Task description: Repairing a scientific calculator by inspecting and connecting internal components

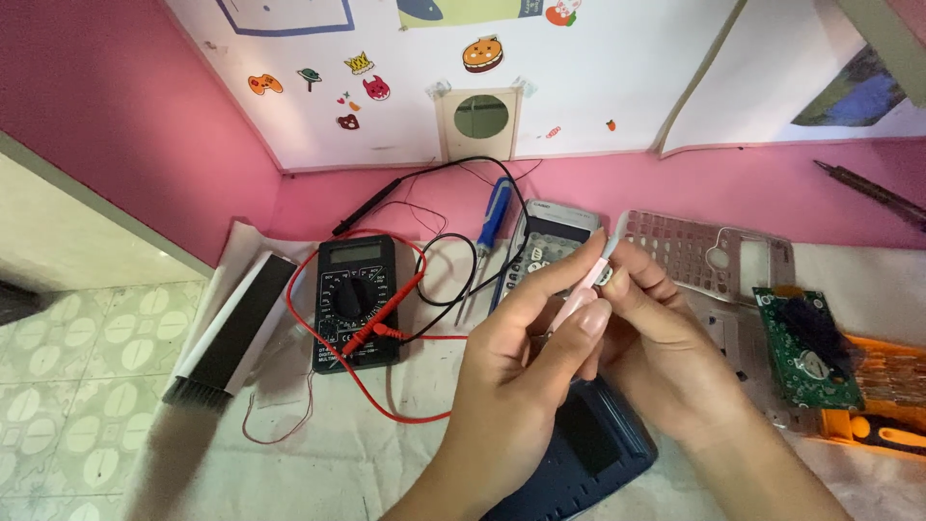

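Pink walls backed a cloth-covered desk [386, 453]. Left hand [526, 362] and right hand [656, 338] met, fingers pinched narrowly on pale tweezers [588, 285], tip hidden between fingertips. Beneath lay a dark case [588, 449]; beyond the fingers, a calculator [545, 246]; leftward, a multimeter [355, 299].

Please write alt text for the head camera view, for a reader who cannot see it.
Two bare hands, the left hand and right hand, together pinch pink tweezers above a dark blue calculator back cover. Left of them lies a black multimeter with red and black probe leads, right a green circuit board, behind a pink calculator keypad frame.
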